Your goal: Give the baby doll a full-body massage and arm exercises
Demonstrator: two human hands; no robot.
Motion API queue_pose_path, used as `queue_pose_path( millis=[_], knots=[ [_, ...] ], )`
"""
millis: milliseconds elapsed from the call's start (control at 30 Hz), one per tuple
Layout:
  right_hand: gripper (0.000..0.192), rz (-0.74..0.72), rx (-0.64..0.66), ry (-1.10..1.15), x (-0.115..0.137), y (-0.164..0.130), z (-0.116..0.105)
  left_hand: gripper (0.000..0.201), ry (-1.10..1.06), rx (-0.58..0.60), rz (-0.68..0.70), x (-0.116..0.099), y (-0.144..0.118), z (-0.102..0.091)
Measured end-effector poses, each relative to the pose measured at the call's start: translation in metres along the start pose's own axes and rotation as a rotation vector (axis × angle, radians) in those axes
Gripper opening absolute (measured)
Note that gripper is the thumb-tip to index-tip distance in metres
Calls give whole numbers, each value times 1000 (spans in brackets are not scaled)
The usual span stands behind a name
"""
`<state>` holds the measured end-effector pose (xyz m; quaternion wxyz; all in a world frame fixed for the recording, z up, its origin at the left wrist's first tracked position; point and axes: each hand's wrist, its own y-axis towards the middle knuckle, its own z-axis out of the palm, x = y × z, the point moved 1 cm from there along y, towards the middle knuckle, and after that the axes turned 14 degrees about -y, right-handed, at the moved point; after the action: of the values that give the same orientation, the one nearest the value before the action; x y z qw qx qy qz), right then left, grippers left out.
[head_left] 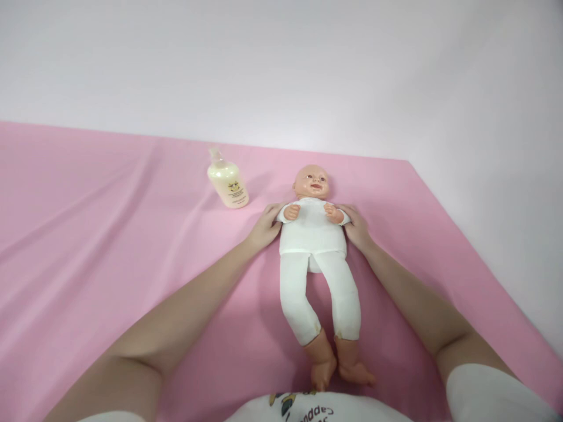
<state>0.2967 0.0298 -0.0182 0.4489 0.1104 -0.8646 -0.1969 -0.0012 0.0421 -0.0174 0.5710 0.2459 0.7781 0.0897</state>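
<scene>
A baby doll (313,231) with a white cloth body lies on its back on the pink sheet, head away from me and bare feet towards me. My left hand (267,225) is against the doll's side at the left, its fingers partly hidden behind the doll's arm. On the other side my right hand (355,227) is curled round the doll's arm and flank, fingertips out of sight. Both hands grip the doll between them. To the left of the doll's head stands a pump bottle (229,183) of pale yellow lotion, apart from both hands.
The pink sheet (109,234) covers the surface and has long creases at the left. Its far and right edges meet a plain white background (264,70). My white printed shirt (316,407) shows at the bottom, close to the doll's feet.
</scene>
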Motion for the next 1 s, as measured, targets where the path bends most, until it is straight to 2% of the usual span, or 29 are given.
queue_pose_path(
  millis=[267, 400, 533, 767, 900, 1000],
  knots=[
    [42, 105, -8, 59, -11, 3, 2, 54, -3, -31, -32, 9, 0, 0],
    [44, 241, -21, 175, -13, 5, 3, 55, -113, -118, -164, 13, 1, 1],
    [38, 353, -76, 264, -15, 5, 3, 51, -265, -193, -287, 11, 3, -1],
    [37, 437, -119, 403, -18, 5, 1, 48, -470, -361, -252, 12, 4, 0],
    [36, 500, -141, 435, -11, 4, -2, 45, -521, -375, -276, 20, 3, -1],
    [46, 517, -166, 450, -3, 3, -4, 47, -525, -370, -261, 25, 2, -1]
  ],
)
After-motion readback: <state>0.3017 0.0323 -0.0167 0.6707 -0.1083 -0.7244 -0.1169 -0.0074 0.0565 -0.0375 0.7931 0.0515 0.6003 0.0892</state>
